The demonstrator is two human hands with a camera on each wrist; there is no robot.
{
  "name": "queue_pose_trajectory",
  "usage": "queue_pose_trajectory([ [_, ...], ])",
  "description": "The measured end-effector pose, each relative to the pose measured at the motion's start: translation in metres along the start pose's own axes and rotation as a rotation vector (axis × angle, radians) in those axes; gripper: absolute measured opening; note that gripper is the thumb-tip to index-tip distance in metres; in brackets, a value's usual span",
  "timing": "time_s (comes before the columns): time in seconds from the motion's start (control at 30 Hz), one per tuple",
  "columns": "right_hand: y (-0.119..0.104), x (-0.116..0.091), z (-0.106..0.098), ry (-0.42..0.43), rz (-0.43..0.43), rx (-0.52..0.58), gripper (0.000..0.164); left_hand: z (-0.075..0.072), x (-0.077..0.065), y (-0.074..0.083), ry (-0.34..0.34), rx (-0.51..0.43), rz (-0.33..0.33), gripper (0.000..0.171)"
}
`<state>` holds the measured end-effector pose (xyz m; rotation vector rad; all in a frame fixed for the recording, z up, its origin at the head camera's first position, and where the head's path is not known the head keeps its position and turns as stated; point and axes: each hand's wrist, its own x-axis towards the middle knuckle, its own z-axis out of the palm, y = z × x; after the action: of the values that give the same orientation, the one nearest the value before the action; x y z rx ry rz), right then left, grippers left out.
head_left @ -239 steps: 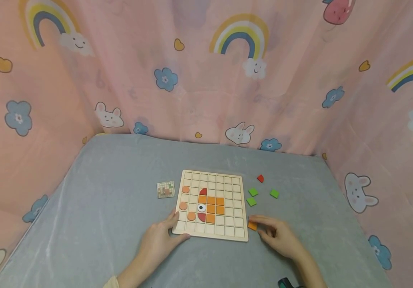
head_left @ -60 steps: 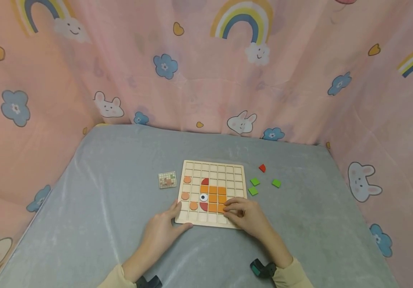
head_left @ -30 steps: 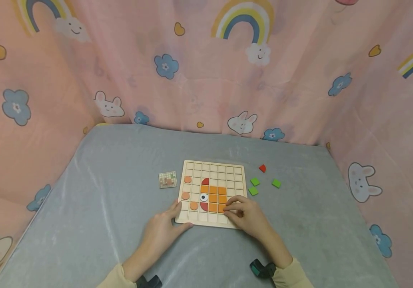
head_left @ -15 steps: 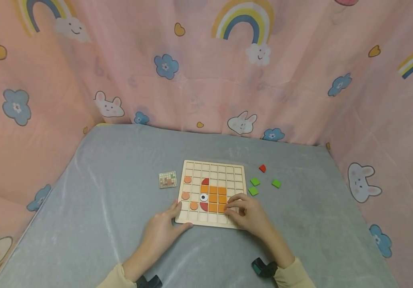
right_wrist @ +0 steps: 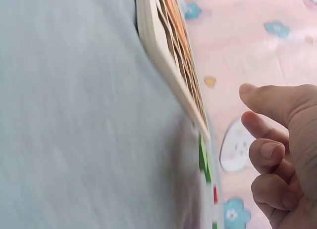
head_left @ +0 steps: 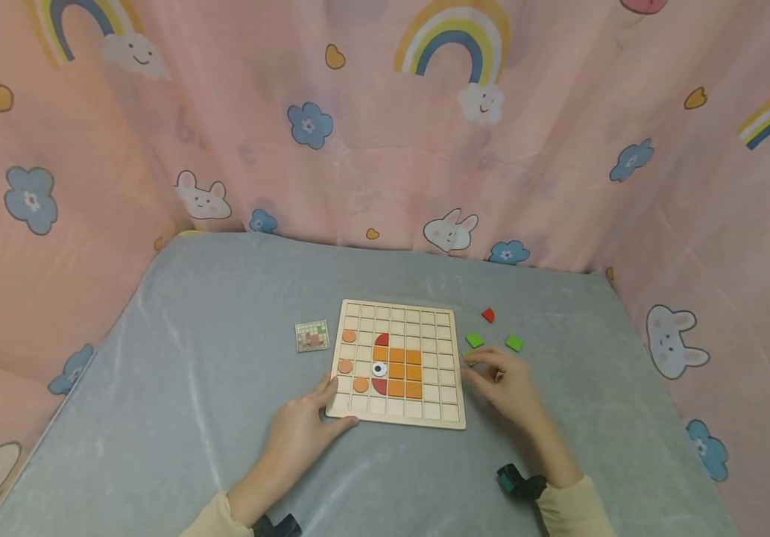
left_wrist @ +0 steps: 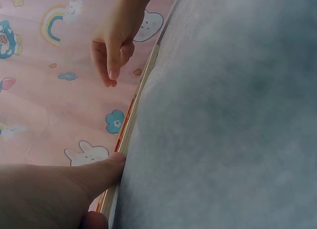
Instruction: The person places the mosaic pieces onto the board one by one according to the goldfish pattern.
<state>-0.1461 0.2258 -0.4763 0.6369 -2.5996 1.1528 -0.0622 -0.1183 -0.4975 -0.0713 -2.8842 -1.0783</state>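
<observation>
A wooden grid board point(head_left: 430, 412) lies on the grey cloth. My left hand point(head_left: 296, 426) holds its near left corner, thumb point(left_wrist: 101, 174) along the front edge. Set in the grid are several orange square tiles point(head_left: 396, 372), an eye tile point(head_left: 379, 369), two red quarter-round tiles point(head_left: 379, 386) and three peach discs point(head_left: 349, 336). My right hand point(head_left: 508, 384) hovers right of the board, over a green tile mostly hidden beneath its fingertips. In the right wrist view its thumb point(right_wrist: 267, 99) and forefinger are apart, nothing between them. Another green tile point(head_left: 475, 340) lies just beyond.
Farther right lie a green tile point(head_left: 514, 343) and a loose red quarter-round tile point(head_left: 488, 315). A small pattern card point(head_left: 311, 336) sits left of the board. A pink patterned curtain point(head_left: 371, 171) hangs behind and at both sides of the table.
An orange tile from the table now sits in the grid's lower right orange cell. My right hand has just left it, moving right and away toward the green tiles. The left hand keeps its hold.
</observation>
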Motion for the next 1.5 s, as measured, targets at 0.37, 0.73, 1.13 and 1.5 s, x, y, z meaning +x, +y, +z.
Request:
queue_pose_trajectory([
  [0.37, 0.041, 0.006, -0.03, 0.183, 0.145, -0.128, 0.019, 0.0, 0.0, -0.001, 0.002, -0.001, 0.001, 0.08],
  [0.73, 0.063, 0.003, -0.042, 0.199, 0.323, -0.171, 0.024, 0.0, -0.001, -0.001, 0.004, -0.002, 0.007, 0.079],
  [1.13, 0.072, 0.001, -0.04, 0.182, 0.317, -0.248, 0.02, 0.0, -0.001, -0.001, 0.005, 0.015, 0.004, 0.08],
  [1.5, 0.076, 0.003, -0.037, 0.191, 0.373, -0.244, 0.016, 0.0, 0.0, -0.001, 0.001, 0.001, -0.005, 0.079],
])
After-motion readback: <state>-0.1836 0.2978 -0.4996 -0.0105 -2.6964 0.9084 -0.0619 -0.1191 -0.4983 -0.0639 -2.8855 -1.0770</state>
